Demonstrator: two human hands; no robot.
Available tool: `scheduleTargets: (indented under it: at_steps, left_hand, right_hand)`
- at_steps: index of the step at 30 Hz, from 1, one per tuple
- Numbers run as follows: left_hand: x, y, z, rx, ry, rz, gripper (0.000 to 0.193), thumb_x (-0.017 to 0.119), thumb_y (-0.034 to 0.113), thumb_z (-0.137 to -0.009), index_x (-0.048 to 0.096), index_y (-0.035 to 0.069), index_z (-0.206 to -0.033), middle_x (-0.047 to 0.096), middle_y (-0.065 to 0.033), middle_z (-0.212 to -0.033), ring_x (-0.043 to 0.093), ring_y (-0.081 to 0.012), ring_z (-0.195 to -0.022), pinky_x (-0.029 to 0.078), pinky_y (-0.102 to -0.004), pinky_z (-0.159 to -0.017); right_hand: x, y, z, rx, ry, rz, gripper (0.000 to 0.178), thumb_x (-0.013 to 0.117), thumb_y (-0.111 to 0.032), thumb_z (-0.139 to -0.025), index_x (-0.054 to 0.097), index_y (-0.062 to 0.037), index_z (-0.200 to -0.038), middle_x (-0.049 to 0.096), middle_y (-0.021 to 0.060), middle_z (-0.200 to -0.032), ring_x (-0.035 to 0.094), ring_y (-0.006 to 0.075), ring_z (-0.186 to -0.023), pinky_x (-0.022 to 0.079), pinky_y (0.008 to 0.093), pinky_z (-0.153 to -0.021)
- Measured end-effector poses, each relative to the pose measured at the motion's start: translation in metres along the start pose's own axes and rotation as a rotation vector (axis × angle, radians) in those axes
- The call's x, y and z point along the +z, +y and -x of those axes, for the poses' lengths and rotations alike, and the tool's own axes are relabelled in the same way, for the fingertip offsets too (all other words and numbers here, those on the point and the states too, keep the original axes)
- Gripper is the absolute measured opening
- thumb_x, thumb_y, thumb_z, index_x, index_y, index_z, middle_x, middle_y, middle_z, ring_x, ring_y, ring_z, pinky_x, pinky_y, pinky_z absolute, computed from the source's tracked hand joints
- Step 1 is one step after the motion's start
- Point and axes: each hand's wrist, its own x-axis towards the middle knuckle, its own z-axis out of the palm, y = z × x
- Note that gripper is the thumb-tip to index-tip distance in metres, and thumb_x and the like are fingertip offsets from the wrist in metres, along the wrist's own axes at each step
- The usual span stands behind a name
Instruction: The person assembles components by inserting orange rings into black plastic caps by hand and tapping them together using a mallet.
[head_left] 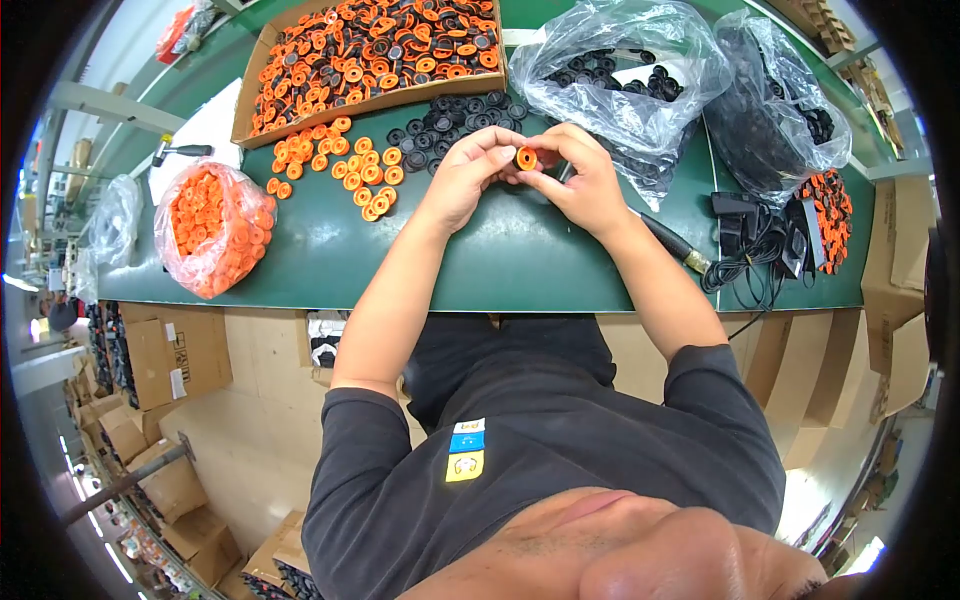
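Observation:
In front of me, over the green table, both hands meet at a small round orange part [526, 158] with a dark center. My left hand [468, 178] pinches it from the left with thumb and fingers. From the right, my right hand [588, 185] closes on the same part. A pen-shaped tool with a dark handle [664, 236] passes under my right wrist; whether that hand also grips it I cannot tell. Just beyond my left hand lie loose black round parts [440, 130]. Loose orange rings [366, 175] are spread to the left of it.
A cardboard box [375, 103] of orange-and-black pieces stands at the back left. Orange parts fill a plastic bag [210, 225] at left. Two clear bags [640, 110] with black parts are at back right. A coiled black cable [745, 262] and more orange-black pieces [828, 215] lie right.

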Motion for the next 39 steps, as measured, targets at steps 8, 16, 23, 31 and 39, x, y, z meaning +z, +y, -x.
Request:
scheduleTargets:
  at_steps: [8, 16, 23, 31, 39]
  left_hand:
    - [0.007, 0.0, 0.0, 0.114, 0.135, -0.19, 0.031, 0.074, 0.001, -0.084, 0.061, 0.0, -0.111, 0.067, -0.0055, -0.099, 0.064, -0.0117, -0.095, 0.052, -0.0262, -0.088]
    - [0.002, 0.0, 0.0, 0.163, 0.099, -0.09, 0.024, 0.066, 0.004, -0.091, 0.064, -0.003, -0.114, 0.069, -0.0084, -0.104, 0.066, -0.014, -0.094, 0.052, -0.0286, -0.09]
    - [-0.004, -0.001, -0.001, 0.075, 0.095, -0.081, 0.026, 0.066, 0.008, -0.091, 0.064, 0.0, -0.115, 0.069, -0.0083, -0.106, 0.065, -0.0143, -0.096, 0.052, -0.0283, -0.087]
    - [-0.008, 0.004, 0.0, 0.156, 0.174, -0.051, 0.023, 0.066, 0.003, -0.09, 0.065, -0.001, -0.113, 0.068, -0.0058, -0.102, 0.065, -0.0118, -0.093, 0.051, -0.0248, -0.084]
    - [-0.039, 0.06, -0.033, 0.499, 0.554, -0.771, 0.019, 0.068, 0.004, -0.086, 0.067, 0.0, -0.105, 0.07, -0.0041, -0.093, 0.066, -0.0092, -0.084, 0.054, -0.0257, -0.078]
  right_hand:
    - [0.006, 0.0, 0.001, 0.015, 0.003, -0.031, 0.028, 0.078, -0.005, -0.077, 0.066, -0.0002, -0.102, 0.067, 0.011, -0.1, 0.067, 0.0214, -0.083, 0.055, 0.031, -0.074]
    - [0.006, 0.004, 0.005, 0.143, 0.022, -0.101, 0.032, 0.08, -0.005, -0.078, 0.068, 0.0002, -0.107, 0.069, 0.0089, -0.092, 0.067, 0.015, -0.075, 0.055, 0.027, -0.07]
    - [0.005, 0.005, 0.005, 0.168, -0.022, -0.083, 0.039, 0.081, -0.006, -0.077, 0.068, -0.0017, -0.114, 0.069, 0.0085, -0.091, 0.065, 0.0128, -0.073, 0.054, 0.0263, -0.067]
    - [0.006, 0.003, 0.006, 0.148, 0.01, -0.129, 0.048, 0.079, -0.006, -0.079, 0.063, -0.0035, -0.124, 0.066, 0.0066, -0.089, 0.063, 0.0124, -0.072, 0.053, 0.0255, -0.065]
    - [-0.003, 0.002, 0.001, 0.118, -0.164, 0.071, 0.022, 0.072, -0.007, -0.084, 0.069, -0.0023, -0.106, 0.061, 0.0057, -0.078, 0.058, 0.0132, -0.062, 0.049, 0.0267, -0.059]
